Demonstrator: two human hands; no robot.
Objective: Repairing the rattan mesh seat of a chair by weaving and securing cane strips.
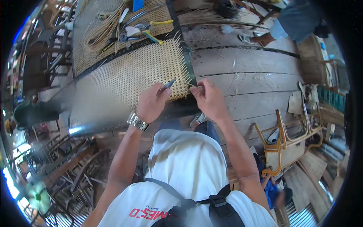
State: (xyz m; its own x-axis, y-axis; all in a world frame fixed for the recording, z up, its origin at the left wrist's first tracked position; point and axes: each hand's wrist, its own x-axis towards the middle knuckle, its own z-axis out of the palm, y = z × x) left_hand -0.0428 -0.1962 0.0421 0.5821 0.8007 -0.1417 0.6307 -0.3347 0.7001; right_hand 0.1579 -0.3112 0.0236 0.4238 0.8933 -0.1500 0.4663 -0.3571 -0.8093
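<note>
Plank floor (253, 83), dark table (183, 106), hands (151, 104) (208, 100) at canework (143, 68)

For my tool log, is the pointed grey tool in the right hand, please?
No, the left hand holds the pointed grey tool.

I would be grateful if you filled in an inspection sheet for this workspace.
Surface: a dark frame bordering woven cane.
Job's things: woven cane panel, loose ends fringing its right edge; grey pointed tool.
Clutter: a bundle of loose strands and yellow-handled pliers towards the far end.
Hands: left hand grips the grey pointed tool; right hand appears to pinch a strand end at the near right corner.
Cables: nothing seen.
Surroundings: plank floor; wooden chair frame at right; one person upper right, another lower right.
</note>
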